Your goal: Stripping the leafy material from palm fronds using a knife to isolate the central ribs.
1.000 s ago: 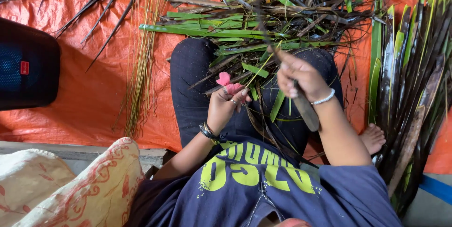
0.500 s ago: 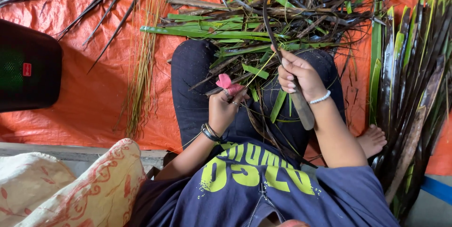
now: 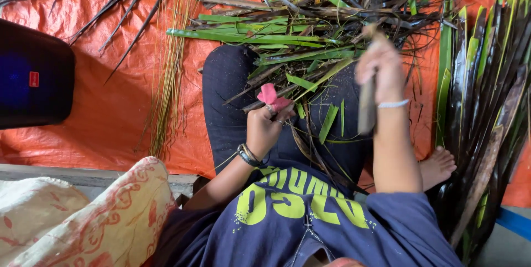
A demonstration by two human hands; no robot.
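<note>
- Two hands counted: left hand (image 3: 266, 127), right hand (image 3: 380, 68).
- One knife (image 3: 366, 106), gripped in the right hand.
- One pink cloth scrap (image 3: 272, 96), at the left fingertips.
- One black speaker (image 3: 33, 76), well left of both grips.
- Two bare knees' worth of strips uncountable; leaves too many to count.

I wear a dark blue T-shirt (image 3: 310, 228) with big yellow-green letters across the chest and short sleeves, and dark trousers (image 3: 227, 95). My left hand (image 3: 265, 128) has rings on its fingers and a stack of dark bangles (image 3: 245, 155) at the wrist. My right hand (image 3: 381, 70) has a white bead bracelet (image 3: 391, 104). My foot (image 3: 440, 164) is bare.
</note>
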